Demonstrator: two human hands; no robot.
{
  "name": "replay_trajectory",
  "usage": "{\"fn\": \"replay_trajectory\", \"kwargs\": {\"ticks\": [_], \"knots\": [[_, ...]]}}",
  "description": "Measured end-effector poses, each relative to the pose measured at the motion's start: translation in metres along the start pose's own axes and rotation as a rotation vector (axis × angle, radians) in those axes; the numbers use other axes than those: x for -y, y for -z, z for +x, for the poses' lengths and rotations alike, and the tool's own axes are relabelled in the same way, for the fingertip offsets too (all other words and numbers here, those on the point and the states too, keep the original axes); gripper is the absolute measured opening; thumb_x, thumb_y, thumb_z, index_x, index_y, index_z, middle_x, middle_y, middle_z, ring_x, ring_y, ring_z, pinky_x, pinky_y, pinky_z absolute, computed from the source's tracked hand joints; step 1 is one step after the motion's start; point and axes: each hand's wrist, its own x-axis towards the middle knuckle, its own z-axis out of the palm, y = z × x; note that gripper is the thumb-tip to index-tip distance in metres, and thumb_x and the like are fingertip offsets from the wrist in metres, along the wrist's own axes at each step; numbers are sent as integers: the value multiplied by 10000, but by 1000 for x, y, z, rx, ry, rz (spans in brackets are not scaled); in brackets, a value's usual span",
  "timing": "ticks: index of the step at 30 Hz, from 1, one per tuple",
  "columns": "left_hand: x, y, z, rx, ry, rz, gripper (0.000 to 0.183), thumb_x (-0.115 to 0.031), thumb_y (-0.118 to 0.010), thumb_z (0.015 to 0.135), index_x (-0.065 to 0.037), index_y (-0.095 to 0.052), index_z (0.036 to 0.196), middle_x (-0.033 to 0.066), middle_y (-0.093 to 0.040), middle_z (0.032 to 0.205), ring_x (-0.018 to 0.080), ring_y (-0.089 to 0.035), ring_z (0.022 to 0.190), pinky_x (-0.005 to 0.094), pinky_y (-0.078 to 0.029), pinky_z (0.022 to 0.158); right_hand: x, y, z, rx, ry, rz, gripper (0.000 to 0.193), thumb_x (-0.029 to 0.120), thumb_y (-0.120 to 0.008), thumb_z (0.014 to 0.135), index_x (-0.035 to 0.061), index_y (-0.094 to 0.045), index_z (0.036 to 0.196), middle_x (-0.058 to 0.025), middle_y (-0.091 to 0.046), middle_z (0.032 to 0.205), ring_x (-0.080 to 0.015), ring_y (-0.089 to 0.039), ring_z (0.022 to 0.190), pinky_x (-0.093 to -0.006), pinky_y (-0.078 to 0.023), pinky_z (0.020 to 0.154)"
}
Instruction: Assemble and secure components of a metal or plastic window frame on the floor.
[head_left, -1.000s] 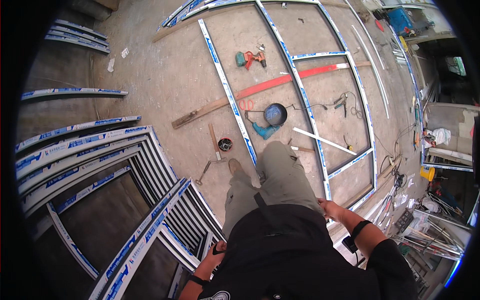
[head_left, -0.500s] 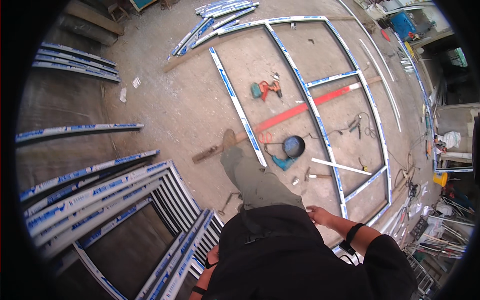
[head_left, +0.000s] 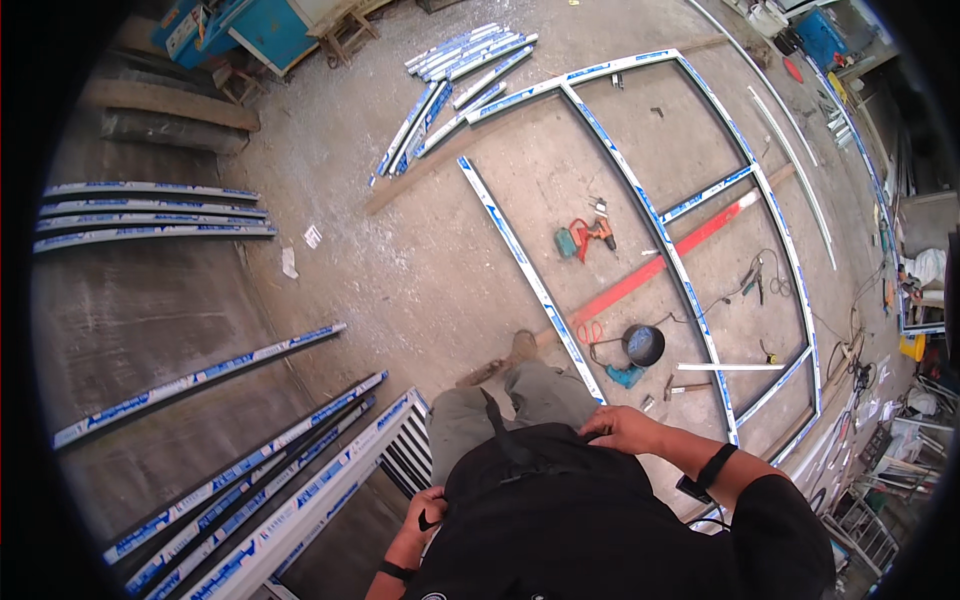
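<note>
My right hand (head_left: pixel 622 430) is at the front right edge of my black shirt (head_left: pixel 560 500), its fingers curled and pinching the hem. At my left side, my left hand (head_left: pixel 428 510) is closed against the shirt's edge; its fingertips are partly hidden. A black strap (head_left: pixel 508 432) hangs over my grey-green trousers (head_left: pixel 460 415). Ahead and to the right, a large white-and-blue frame (head_left: pixel 690 290) lies on the floor. One long loose bar (head_left: pixel 530 275) lies along its left side, with its near end beside my right knee.
Inside the frame lie a cordless drill (head_left: pixel 588 238), a black bucket (head_left: pixel 643 345), a hammer (head_left: pixel 688 388) and a red bar (head_left: pixel 620 290). Cut profiles (head_left: pixel 470 55) lie piled at the back. More frames and bars (head_left: pixel 250 460) stand on the left. Clutter (head_left: pixel 880 480) fills the right side.
My right hand has moved in toward the front of the shirt hem. My left hand shows more fully. The view has shifted, so the floor items sit lower and farther right.
</note>
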Motion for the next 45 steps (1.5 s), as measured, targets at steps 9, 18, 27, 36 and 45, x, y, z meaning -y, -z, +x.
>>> {"fn": "replay_trajectory", "kwargs": {"ticks": [9,18,27,36,45], "knots": [[-109,116,67,142,-155,260,139,-127,-663,920,-28,-725,996,2,-717,942,85,-645,831,248,-500,740,62,-1,67,-216,-119,591,213,78,-640,848,26,-714,1040,-60,-704,959,-155,-642,918,-302,-491,871],[-286,192,122,502,-465,831,295,-152,-656,906,15,-667,1149,155,-728,1070,181,-678,997,309,-507,870,152,-27,140,-329,-419,352,242,73,-637,780,77,-701,1014,-72,-706,854,-188,-671,837,-331,-516,749],[-391,195,151,779,-729,1236,335,-123,-511,912,22,-617,1195,295,-646,1082,454,-601,1080,431,-503,864,165,-84,190,-606,-479,203,280,284,-652,857,129,-668,1090,-125,-706,960,-336,-671,917,-427,-520,792],[-472,202,196,534,-407,929,210,-115,-558,946,34,-646,1065,48,-689,971,128,-623,894,261,-486,816,166,-78,190,-973,-337,545,165,235,-604,913,84,-627,976,-169,-672,899,-372,-642,892,-441,-492,761],[-560,63,115,655,-290,901,128,9,-604,858,21,-638,981,45,-677,891,92,-589,745,240,-493,747,168,-124,155,-1144,-42,1160,161,214,-618,959,55,-624,984,-16,-625,864,-112,-556,819,-300,-455,742]]}}
